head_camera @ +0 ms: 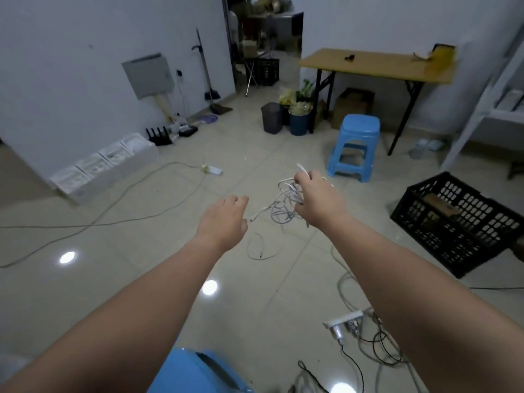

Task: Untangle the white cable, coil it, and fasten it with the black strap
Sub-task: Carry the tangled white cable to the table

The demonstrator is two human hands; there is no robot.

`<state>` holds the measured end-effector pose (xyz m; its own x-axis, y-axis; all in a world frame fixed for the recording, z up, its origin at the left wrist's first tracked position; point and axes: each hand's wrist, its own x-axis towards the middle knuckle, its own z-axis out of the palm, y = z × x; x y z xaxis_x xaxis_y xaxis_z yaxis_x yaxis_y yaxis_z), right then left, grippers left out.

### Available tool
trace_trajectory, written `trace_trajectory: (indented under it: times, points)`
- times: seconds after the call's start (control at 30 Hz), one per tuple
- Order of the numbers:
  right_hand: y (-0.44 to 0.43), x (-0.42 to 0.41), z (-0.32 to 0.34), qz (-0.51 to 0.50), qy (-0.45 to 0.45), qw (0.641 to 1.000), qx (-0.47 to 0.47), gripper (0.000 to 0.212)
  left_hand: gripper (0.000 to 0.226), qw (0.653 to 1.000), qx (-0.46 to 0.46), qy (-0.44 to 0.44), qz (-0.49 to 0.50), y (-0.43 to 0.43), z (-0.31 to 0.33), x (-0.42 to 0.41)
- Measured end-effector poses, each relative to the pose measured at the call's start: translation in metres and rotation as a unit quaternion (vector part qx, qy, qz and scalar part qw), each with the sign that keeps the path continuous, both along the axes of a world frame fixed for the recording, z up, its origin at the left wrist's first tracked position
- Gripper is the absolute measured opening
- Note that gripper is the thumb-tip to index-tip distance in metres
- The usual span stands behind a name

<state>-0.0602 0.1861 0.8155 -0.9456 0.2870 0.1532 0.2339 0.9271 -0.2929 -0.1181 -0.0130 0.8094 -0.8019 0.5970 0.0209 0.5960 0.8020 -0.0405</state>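
Head view: both bare forearms reach forward over the tiled floor (141, 279). The right hand (317, 198) has its grip clenched around a tangled bundle of white cable (285, 204), with the fingers curled over the top of the bundle and thin loops spilling out to the left and below the knuckles. One strand runs from the bundle toward the left hand (226, 219) and ends in a connector just beside that hand's thumb. Whether the thumb touches the connector cannot be told. The left hand's grip is released, with the fingers extended forward, loosely bent and closed on nothing. Lower down, between the two wrists, another thin loop of the cable shows against the tiles with a small dark plug at its end.

Beyond the right hand stands a blue plastic stool (354, 146). A black slatted crate (453, 222) sits on the floor toward the right edge of the view. A white power strip (343, 321) with dark leads plugged into it lies on the floor under the right forearm. A small dark item (350, 57), too small to identify, lies on a wooden folding counter (377, 65) by the far wall.
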Motion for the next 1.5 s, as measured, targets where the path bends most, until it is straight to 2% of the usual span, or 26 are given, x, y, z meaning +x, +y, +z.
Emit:
trace_trajectory:
  times: [0.43,0.73,1.13,1.5]
  points:
    - [0.145,-0.133,-0.007,-0.035,-0.05,0.997,0.036,0.057,0.048,0.999,0.036,-0.035,-0.011,0.157,-0.006,-0.156]
    - [0.204,-0.27,-0.022,-0.077,-0.054,0.995,0.043,0.058,0.05,0.997,0.005,-0.026,-0.07,0.235,-0.017,-0.303]
    - [0.262,-0.449,-0.027,-0.097,-0.056,0.993,0.026,0.046,0.051,0.992,-0.035,-0.037,-0.117,0.314,-0.026,-0.502]
    - [0.398,-0.577,-0.035,-0.101,-0.043,0.994,0.013,0.04,0.051,0.99,-0.007,-0.053,-0.132,0.457,-0.039,-0.632]
